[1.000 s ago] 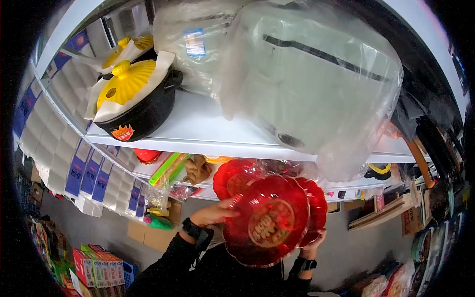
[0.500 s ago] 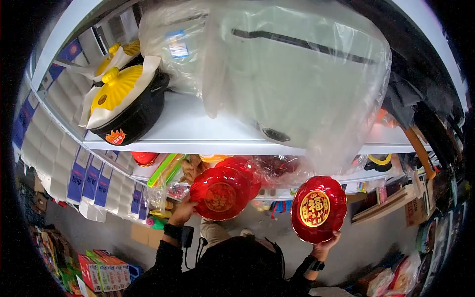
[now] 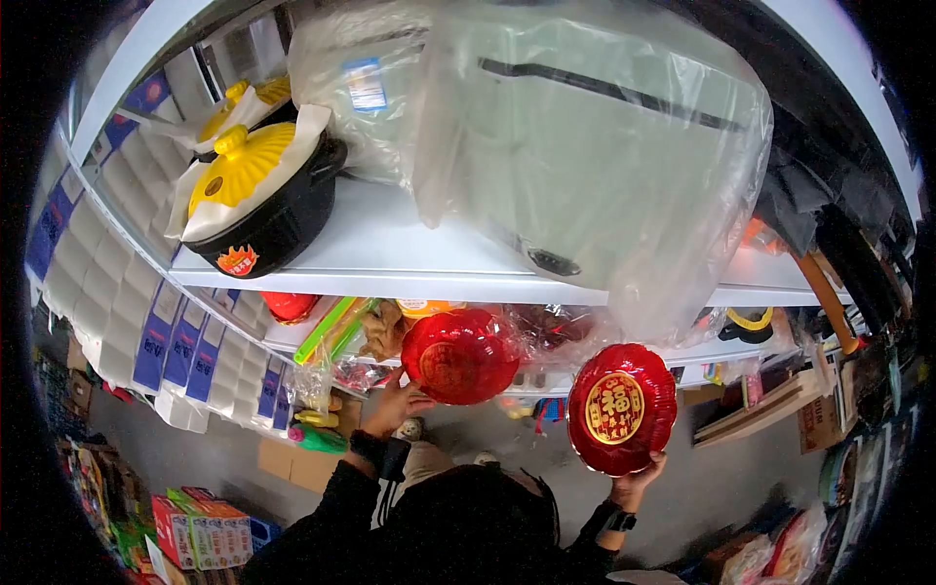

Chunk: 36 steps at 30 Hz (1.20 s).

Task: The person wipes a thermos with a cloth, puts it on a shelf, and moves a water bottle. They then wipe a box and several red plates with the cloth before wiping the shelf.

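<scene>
Two red scalloped plates are at my hands. My left hand [image 3: 392,408] is at the lower left rim of one red plate [image 3: 461,357], thumb and fingers apart around its edge. That plate is at the front of the lower shelf; whether it rests on another plate is hidden. Its round centre print looks dull. My right hand [image 3: 639,478] grips the bottom rim of the other red plate [image 3: 629,409], holding it tilted in front of the shelf edge. A gold disc with a large Chinese character fills its centre.
On the upper shelf [image 3: 390,244] stand a black pot with a yellow lid [image 3: 255,190] and a large plastic-wrapped pale panel [image 3: 595,156]. Green-handled items [image 3: 327,330] and clear wrapping lie on the lower shelf. White packs [image 3: 107,283] are stacked at left; boxes [image 3: 202,526] stand on the floor.
My left hand and its plate have moved up and right, so the plate now covers the red one behind it. My right hand's plate has shifted slightly up and left.
</scene>
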Each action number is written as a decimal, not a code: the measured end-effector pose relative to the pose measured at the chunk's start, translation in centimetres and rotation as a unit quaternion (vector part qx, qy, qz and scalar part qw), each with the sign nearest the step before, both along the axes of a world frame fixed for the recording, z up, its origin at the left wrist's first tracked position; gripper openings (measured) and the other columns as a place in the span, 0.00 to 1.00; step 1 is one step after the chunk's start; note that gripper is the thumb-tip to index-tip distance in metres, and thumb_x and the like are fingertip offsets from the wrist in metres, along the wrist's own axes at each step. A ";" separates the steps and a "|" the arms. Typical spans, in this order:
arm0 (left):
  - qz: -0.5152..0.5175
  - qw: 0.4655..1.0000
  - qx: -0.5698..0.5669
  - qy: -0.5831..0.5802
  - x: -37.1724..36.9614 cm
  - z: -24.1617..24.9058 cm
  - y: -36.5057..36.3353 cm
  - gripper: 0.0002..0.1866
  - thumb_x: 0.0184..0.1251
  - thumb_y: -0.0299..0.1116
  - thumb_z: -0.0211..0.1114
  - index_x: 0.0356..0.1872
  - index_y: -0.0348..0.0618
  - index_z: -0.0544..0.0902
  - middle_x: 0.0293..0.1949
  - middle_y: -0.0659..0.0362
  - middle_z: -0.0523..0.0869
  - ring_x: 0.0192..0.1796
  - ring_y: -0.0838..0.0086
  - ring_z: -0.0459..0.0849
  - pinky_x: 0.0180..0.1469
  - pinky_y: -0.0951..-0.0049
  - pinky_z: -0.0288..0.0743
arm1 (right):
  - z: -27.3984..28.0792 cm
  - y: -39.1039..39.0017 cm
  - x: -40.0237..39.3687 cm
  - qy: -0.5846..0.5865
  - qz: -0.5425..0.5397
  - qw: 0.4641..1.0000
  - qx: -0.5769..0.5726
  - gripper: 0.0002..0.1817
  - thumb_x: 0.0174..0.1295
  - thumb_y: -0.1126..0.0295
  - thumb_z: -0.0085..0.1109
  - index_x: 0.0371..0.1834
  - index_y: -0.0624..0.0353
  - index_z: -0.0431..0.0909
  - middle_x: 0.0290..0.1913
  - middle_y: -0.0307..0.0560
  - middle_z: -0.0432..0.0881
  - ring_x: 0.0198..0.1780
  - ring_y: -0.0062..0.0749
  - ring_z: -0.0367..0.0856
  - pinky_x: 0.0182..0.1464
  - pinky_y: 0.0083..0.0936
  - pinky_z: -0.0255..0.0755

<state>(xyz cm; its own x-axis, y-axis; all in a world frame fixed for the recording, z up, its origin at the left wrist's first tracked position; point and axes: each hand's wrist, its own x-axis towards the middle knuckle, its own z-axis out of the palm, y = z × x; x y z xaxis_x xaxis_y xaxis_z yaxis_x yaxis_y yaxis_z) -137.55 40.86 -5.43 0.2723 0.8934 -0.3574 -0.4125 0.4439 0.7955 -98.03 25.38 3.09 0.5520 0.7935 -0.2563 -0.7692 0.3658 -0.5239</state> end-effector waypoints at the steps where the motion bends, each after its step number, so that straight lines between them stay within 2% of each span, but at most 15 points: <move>1: -0.002 1.000 0.021 0.001 -0.1 -0.4 0.0 0.35 0.61 0.29 0.56 0.64 0.49 0.45 0.51 0.46 0.70 0.36 0.60 0.81 0.38 0.63 0.80 | -0.3 -0.1 0.0 0.006 0.004 1.000 -0.002 0.32 0.36 0.61 0.52 0.52 0.55 0.66 0.50 0.47 0.71 0.49 0.44 0.70 0.42 0.40 0.74; 4: 0.020 1.000 0.021 0.000 0.2 2.6 -0.3 0.35 0.60 0.29 0.57 0.64 0.47 0.47 0.49 0.47 0.71 0.35 0.63 0.81 0.38 0.63 0.80 | -1.3 -0.3 0.2 0.020 0.003 1.000 -0.005 0.32 0.36 0.61 0.52 0.52 0.55 0.66 0.49 0.47 0.71 0.50 0.44 0.70 0.44 0.40 0.73; 7: -0.017 0.990 0.065 0.127 -0.4 6.0 -0.5 0.34 0.60 0.30 0.58 0.64 0.48 0.48 0.51 0.49 0.72 0.39 0.62 0.81 0.42 0.59 0.79 | -1.7 -0.3 -0.3 0.020 -0.010 0.999 -0.024 0.31 0.36 0.61 0.51 0.51 0.55 0.67 0.50 0.46 0.71 0.50 0.44 0.70 0.44 0.41 0.72; 10: -0.016 0.982 0.114 0.149 -2.7 5.3 1.1 0.33 0.59 0.29 0.58 0.63 0.43 0.52 0.43 0.47 0.75 0.33 0.65 0.81 0.34 0.65 0.80 | -1.5 -0.3 -0.5 0.005 0.002 1.000 -0.029 0.29 0.37 0.61 0.51 0.49 0.55 0.68 0.49 0.46 0.71 0.49 0.44 0.70 0.45 0.41 0.71; 12: -0.032 0.969 0.115 0.215 -2.9 5.5 1.9 0.29 0.58 0.29 0.57 0.60 0.41 0.56 0.35 0.49 0.77 0.25 0.69 0.81 0.25 0.72 0.78 | -0.6 0.1 -1.2 0.008 -0.005 0.999 -0.031 0.29 0.37 0.61 0.50 0.49 0.55 0.68 0.49 0.47 0.71 0.49 0.44 0.70 0.46 0.41 0.71; 14: -0.090 0.951 0.123 0.270 -2.4 8.2 3.1 0.28 0.58 0.29 0.57 0.59 0.40 0.57 0.31 0.51 0.78 0.20 0.71 0.79 0.20 0.75 0.76 | -0.7 0.2 -1.5 0.015 -0.003 0.999 -0.029 0.30 0.37 0.61 0.50 0.51 0.56 0.67 0.51 0.47 0.70 0.50 0.44 0.70 0.48 0.41 0.70; 16: -0.098 0.897 0.201 0.381 -0.5 11.3 3.9 0.25 0.58 0.31 0.57 0.54 0.35 0.60 0.30 0.53 0.79 0.14 0.74 0.77 0.15 0.78 0.71 | -2.0 0.2 -1.1 0.025 0.007 0.999 -0.024 0.34 0.38 0.61 0.51 0.55 0.58 0.64 0.53 0.48 0.70 0.53 0.44 0.69 0.50 0.40 0.70; 18: -0.123 0.913 0.132 0.367 -0.4 9.6 6.0 0.22 0.58 0.32 0.57 0.51 0.34 0.63 0.31 0.53 0.79 0.15 0.74 0.77 0.15 0.79 0.70 | -1.9 0.4 -1.3 0.024 0.025 0.999 -0.016 0.35 0.37 0.61 0.51 0.56 0.58 0.63 0.54 0.49 0.69 0.53 0.45 0.68 0.51 0.41 0.69; 19: -0.160 0.892 0.124 0.404 -0.2 10.9 6.7 0.23 0.60 0.40 0.58 0.52 0.36 0.66 0.33 0.56 0.78 0.28 0.75 0.78 0.27 0.75 0.73 | -1.7 0.6 -1.4 0.023 0.034 0.999 -0.012 0.36 0.36 0.61 0.51 0.56 0.58 0.62 0.54 0.49 0.69 0.53 0.46 0.68 0.51 0.41 0.69; 22: -0.162 0.896 0.172 0.376 0.8 10.6 10.0 0.15 0.57 0.35 0.58 0.39 0.33 0.74 0.27 0.53 0.79 0.14 0.77 0.75 0.14 0.80 0.69 | -3.0 0.6 -1.0 0.022 0.053 0.998 0.000 0.37 0.35 0.61 0.51 0.57 0.58 0.62 0.54 0.49 0.69 0.54 0.47 0.68 0.52 0.42 0.68; 23: -0.139 0.808 0.415 0.394 -0.9 2.4 14.4 0.15 0.58 0.36 0.58 0.40 0.33 0.76 0.21 0.56 0.79 0.13 0.78 0.74 0.13 0.81 0.67 | -2.5 0.7 -1.2 0.024 0.055 0.998 -0.001 0.35 0.35 0.62 0.51 0.55 0.57 0.63 0.53 0.49 0.69 0.52 0.46 0.68 0.51 0.42 0.69; 25: -0.258 0.801 0.281 0.461 2.0 10.1 12.9 0.16 0.58 0.33 0.57 0.45 0.35 0.74 0.33 0.54 0.79 0.30 0.74 0.76 0.31 0.77 0.71 | -1.3 0.7 -1.9 0.031 0.059 0.998 -0.002 0.31 0.35 0.63 0.51 0.51 0.57 0.66 0.49 0.48 0.70 0.49 0.46 0.70 0.48 0.41 0.70; 27: -0.305 0.864 0.156 0.369 3.7 15.1 12.0 0.16 0.60 0.35 0.54 0.47 0.39 0.74 0.19 0.58 0.79 0.12 0.81 0.72 0.12 0.83 0.64 | -1.6 0.4 -2.0 0.041 0.063 0.997 -0.004 0.32 0.35 0.63 0.51 0.51 0.57 0.66 0.49 0.48 0.70 0.50 0.45 0.69 0.48 0.41 0.70; 29: -0.291 0.871 0.178 0.353 3.7 10.3 14.4 0.15 0.60 0.34 0.52 0.47 0.39 0.74 0.20 0.58 0.79 0.14 0.81 0.72 0.12 0.82 0.63 | -1.6 0.3 -2.2 0.041 0.054 0.998 -0.007 0.32 0.35 0.63 0.52 0.51 0.56 0.66 0.49 0.48 0.70 0.50 0.45 0.69 0.48 0.41 0.70; 36: -0.179 0.811 0.360 0.425 8.3 7.8 17.0 0.14 0.61 0.32 0.49 0.46 0.39 0.74 0.26 0.52 0.79 0.24 0.71 0.75 0.24 0.75 0.67 | -2.2 -0.3 -2.4 0.045 0.048 0.998 -0.018 0.33 0.35 0.63 0.51 0.53 0.55 0.65 0.50 0.47 0.70 0.51 0.45 0.69 0.49 0.41 0.69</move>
<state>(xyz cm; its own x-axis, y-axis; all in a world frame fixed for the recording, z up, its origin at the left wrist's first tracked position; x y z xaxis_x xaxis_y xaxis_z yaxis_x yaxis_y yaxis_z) -129.27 57.83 2.41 0.4891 0.8718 0.0275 0.4733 -0.2917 0.8312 -100.44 25.10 0.94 0.4468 0.8315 -0.3300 -0.8444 0.2701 -0.4626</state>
